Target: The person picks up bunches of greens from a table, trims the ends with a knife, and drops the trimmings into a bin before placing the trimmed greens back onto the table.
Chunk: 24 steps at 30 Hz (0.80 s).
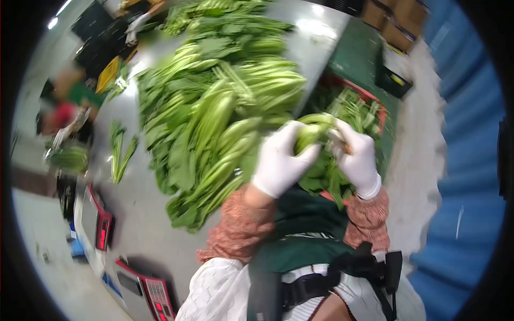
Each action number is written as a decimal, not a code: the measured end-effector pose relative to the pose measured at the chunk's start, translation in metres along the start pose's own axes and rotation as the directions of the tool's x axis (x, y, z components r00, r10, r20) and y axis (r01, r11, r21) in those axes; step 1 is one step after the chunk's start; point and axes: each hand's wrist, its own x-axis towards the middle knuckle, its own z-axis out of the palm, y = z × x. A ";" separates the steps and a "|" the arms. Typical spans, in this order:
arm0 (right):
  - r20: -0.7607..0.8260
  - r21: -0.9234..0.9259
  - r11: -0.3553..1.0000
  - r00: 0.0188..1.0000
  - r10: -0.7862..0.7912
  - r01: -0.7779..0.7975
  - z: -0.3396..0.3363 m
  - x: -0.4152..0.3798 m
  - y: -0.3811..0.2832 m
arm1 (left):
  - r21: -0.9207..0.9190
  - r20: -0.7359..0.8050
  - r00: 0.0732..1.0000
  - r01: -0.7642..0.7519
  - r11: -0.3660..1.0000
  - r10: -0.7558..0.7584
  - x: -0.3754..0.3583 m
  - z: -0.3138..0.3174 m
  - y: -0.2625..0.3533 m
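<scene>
My left hand, in a white glove, is closed around the pale stem end of a bunch of leafy greens. Close beside it, my gloved right hand has its fingers curled at the cut end. A small orange-handled tool shows between those fingers; its kind is blurred. Below both hands, a red crate holds leaves and trimmed stalks. To the left, a big heap of leafy greens with thick pale stems covers much of the metal table.
A few loose stalks lie left of the heap. Two red-edged scales stand along the table's near left side. Another person is at the far left, blurred. Cardboard boxes and a blue curtain are on the right.
</scene>
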 end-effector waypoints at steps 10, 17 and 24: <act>0.036 -0.183 0.972 0.987 0.155 -0.146 -0.007 0.002 0.041 | -0.168 0.208 0.976 0.095 0.981 -0.059 0.007 0.021 0.003; -0.094 0.096 0.843 0.838 0.537 -0.529 0.003 -0.034 0.127 | -0.139 0.181 0.982 -0.023 0.990 0.048 0.005 0.018 0.002; 0.105 -0.054 0.800 0.793 0.600 -0.598 0.016 -0.057 0.212 | 0.146 0.084 0.968 -0.246 0.958 0.236 -0.028 -0.009 0.015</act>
